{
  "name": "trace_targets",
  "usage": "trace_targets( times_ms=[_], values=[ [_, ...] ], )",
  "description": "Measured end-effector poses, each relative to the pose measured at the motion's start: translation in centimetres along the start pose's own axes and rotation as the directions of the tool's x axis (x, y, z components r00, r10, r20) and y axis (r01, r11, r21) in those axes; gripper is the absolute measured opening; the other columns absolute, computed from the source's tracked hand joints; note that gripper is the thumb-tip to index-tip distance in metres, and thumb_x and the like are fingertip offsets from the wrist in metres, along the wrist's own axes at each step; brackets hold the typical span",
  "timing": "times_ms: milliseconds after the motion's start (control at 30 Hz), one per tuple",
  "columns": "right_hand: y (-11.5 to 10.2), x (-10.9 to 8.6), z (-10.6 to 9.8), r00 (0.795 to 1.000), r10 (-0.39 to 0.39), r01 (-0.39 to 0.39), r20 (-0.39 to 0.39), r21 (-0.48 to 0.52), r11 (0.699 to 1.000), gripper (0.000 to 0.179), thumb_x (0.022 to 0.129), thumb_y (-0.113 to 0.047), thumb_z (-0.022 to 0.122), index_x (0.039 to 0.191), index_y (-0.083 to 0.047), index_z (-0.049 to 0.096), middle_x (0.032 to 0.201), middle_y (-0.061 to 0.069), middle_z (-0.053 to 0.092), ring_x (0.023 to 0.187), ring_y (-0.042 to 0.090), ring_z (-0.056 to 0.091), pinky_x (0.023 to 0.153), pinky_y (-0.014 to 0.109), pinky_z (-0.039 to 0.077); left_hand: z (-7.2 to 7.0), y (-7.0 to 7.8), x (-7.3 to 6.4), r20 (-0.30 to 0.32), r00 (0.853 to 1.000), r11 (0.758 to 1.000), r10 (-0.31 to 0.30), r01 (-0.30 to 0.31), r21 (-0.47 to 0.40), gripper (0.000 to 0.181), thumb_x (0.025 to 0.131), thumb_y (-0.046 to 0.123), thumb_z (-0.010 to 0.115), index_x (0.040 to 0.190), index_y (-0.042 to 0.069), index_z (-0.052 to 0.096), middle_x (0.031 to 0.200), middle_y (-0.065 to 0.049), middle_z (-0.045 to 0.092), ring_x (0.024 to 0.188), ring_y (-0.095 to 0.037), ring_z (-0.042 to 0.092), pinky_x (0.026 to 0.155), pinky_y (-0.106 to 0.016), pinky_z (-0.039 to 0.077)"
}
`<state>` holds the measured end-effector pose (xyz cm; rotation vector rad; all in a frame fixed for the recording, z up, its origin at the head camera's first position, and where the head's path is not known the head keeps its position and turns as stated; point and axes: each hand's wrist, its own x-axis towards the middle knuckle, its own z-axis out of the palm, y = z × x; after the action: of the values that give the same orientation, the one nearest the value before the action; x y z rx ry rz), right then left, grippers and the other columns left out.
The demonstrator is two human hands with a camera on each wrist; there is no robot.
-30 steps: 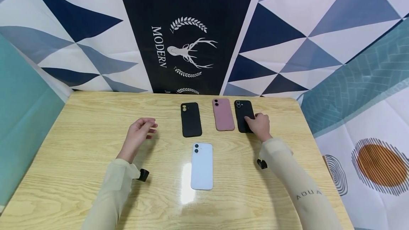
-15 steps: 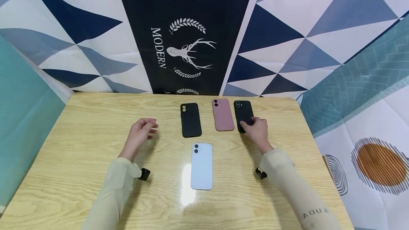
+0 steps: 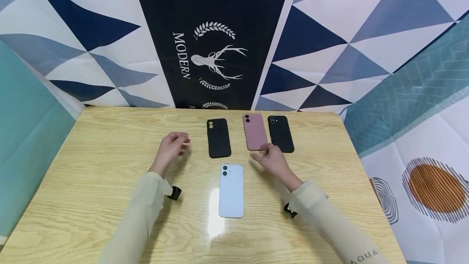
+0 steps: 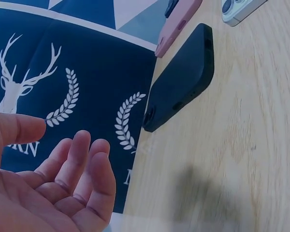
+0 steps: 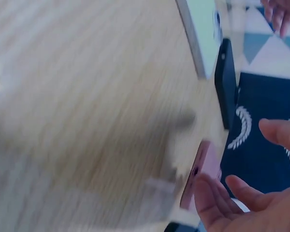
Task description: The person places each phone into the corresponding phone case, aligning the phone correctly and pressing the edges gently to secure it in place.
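My right hand (image 3: 272,160) hovers over the near end of a pink phone (image 3: 255,131), fingers spread and holding nothing; the right wrist view shows its loosely bent fingers in front of the pink edge. A black phone (image 3: 281,133) with ringed lenses lies to the right of the pink one. My left hand (image 3: 172,146) hangs above the wood with loosely bent fingers and nothing in it. Beside it, on the right, lies a black phone case (image 3: 219,138) whose camera holes show a yellowish tone. Nearer to me, a white phone (image 3: 231,192) lies back up between the two forearms.
The wooden table (image 3: 91,174) ends at the back against a patterned cloth (image 3: 212,3) with a deer print. A bright glare spot (image 3: 214,223) sits left of the white phone. Dark wrist cameras (image 3: 176,193) hang by both cuffs.
My right hand has left the black phone on the right and moved left and nearer, toward the pink phone's near end. My left hand has shifted slightly right, toward the black case.
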<state>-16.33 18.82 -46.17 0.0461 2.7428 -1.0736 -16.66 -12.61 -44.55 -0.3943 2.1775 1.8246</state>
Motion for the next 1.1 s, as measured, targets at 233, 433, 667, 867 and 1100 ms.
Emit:
trace_targets(
  times_ms=[233, 433, 667, 867, 1100],
  values=[
    [-1.2, -1.3, 1.8, 0.997, 0.003, -0.004, 0.081, 0.005, 1.0, 0.057, 0.081, -0.033, 0.072, 0.12, 0.003, 0.054, 0.098, 0.014, 0.056, 0.079, 0.02, 0.048, 0.067, 0.029, 0.042, 1.4, -0.2, 1.2, -0.001, 1.0, 1.0, 0.005, -0.005, 0.03, 0.038, 0.1, 0.025, 0.038, 0.129, 0.001, 0.047, 0.126, -0.018, 0.054, 0.112, -0.034, 0.055, 0.093, -0.043, 0.048],
    [-2.0, -2.3, 3.2, 0.991, 0.029, -0.027, 0.131, -0.019, 0.999, 0.06, 0.08, -0.039, 0.072, 0.122, 0.0, 0.055, 0.098, 0.011, 0.051, 0.082, 0.019, 0.047, 0.067, 0.028, 0.04, 2.5, -0.2, 2.0, -0.002, 1.0, 1.0, -0.008, 0.008, 0.023, 0.035, 0.099, 0.023, 0.039, 0.125, 0.002, 0.05, 0.123, -0.017, 0.054, 0.107, -0.033, 0.056, 0.09, -0.042, 0.05],
    [-2.4, -3.0, 4.4, 0.989, 0.003, 0.004, 0.145, -0.049, 0.999, 0.061, 0.078, -0.04, 0.073, 0.121, 0.0, 0.056, 0.091, 0.009, 0.049, 0.076, 0.018, 0.045, 0.063, 0.027, 0.037, 3.6, 0.0, 2.7, 0.019, 1.0, 0.999, -0.023, 0.022, 0.035, 0.034, 0.099, 0.022, 0.042, 0.125, 0.001, 0.049, 0.122, -0.019, 0.052, 0.106, -0.031, 0.055, 0.091, -0.042, 0.049],
    [-2.4, -3.3, 4.9, 0.989, -0.015, 0.025, 0.145, -0.065, 0.998, 0.063, 0.077, -0.039, 0.075, 0.12, 0.002, 0.057, 0.087, 0.009, 0.049, 0.072, 0.018, 0.044, 0.059, 0.026, 0.036, 4.5, 0.0, 3.5, 0.03, 1.0, 0.993, -0.008, 0.004, 0.121, 0.037, 0.096, 0.024, 0.048, 0.124, 0.001, 0.05, 0.102, -0.015, 0.057, 0.09, -0.024, 0.055, 0.083, -0.037, 0.051],
    [-2.2, -3.4, 5.5, 0.988, -0.013, 0.025, 0.155, -0.078, 0.997, 0.067, 0.076, -0.04, 0.076, 0.123, 0.002, 0.053, 0.092, 0.01, 0.051, 0.074, 0.018, 0.046, 0.062, 0.026, 0.039, 5.3, -0.1, 4.5, 0.022, 1.0, 0.973, -0.011, 0.006, 0.229, 0.034, 0.095, 0.026, 0.051, 0.119, 0.002, 0.052, 0.08, -0.007, 0.056, 0.072, -0.017, 0.051, 0.071, -0.028, 0.043]
  ],
)
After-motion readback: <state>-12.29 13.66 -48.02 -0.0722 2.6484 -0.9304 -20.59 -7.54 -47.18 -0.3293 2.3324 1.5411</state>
